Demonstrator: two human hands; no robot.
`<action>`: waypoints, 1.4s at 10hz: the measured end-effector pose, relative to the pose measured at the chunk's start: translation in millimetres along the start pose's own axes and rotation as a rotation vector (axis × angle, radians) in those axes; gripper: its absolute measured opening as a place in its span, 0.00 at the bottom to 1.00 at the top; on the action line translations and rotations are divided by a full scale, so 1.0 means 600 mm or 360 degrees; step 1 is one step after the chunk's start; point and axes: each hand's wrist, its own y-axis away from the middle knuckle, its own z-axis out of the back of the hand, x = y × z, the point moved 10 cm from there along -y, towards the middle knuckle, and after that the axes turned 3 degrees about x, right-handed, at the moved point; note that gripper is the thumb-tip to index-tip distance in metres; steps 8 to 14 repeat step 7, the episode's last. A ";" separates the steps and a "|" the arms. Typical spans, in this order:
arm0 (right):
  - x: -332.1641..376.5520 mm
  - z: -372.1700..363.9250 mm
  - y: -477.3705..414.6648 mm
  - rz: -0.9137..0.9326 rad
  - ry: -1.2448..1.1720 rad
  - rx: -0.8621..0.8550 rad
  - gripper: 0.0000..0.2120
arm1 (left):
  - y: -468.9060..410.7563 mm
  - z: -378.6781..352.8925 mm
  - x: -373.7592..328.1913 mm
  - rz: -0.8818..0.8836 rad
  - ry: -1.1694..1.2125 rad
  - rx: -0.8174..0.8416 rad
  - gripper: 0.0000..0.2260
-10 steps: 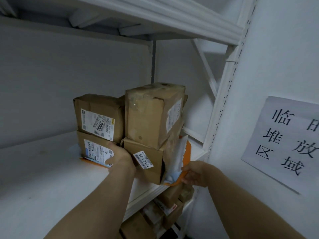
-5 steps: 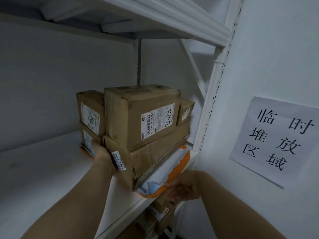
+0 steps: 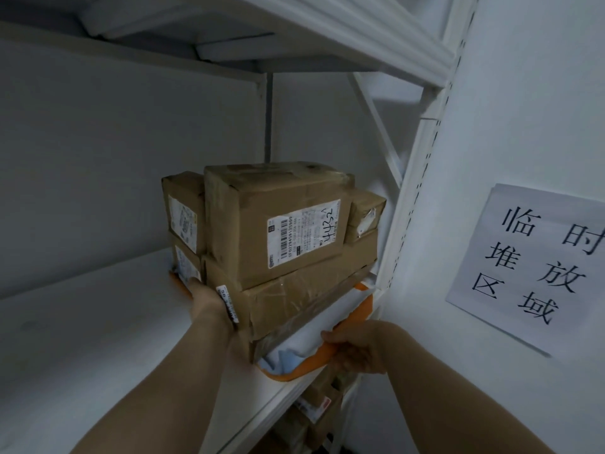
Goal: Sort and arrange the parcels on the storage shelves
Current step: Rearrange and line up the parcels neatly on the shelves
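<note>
A stack of brown cardboard parcels stands on the white shelf (image 3: 98, 339) near its right end. The big labelled box (image 3: 278, 221) sits on a long flat box (image 3: 301, 290), with a small box (image 3: 365, 213) to its right and two stacked boxes (image 3: 185, 224) to its left. All rest on an orange and white mailer bag (image 3: 311, 350). My left hand (image 3: 209, 299) presses against the left end of the long box; its fingers are hidden. My right hand (image 3: 355, 347) grips the front edge of the mailer bag.
A white shelf upright (image 3: 415, 178) with a diagonal brace stands just right of the stack. A paper sign (image 3: 537, 263) with Chinese characters hangs on the wall at right. More parcels (image 3: 319, 411) lie on the shelf below. Another shelf board (image 3: 327, 31) runs overhead.
The stack has turned so that the big box's label faces me. The stack now sits closer to the right upright. Both hands moved with it.
</note>
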 end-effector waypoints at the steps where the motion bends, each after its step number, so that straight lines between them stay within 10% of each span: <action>1: 0.001 0.000 -0.002 -0.0021 0.0021 -0.0034 0.16 | -0.017 -0.015 -0.003 0.0016 0.0007 0.0105 0.40; 14: -0.014 -0.022 0.022 0.0245 0.0360 -0.0167 0.23 | 0.187 -0.004 0.044 -0.0025 -0.0101 0.0013 0.33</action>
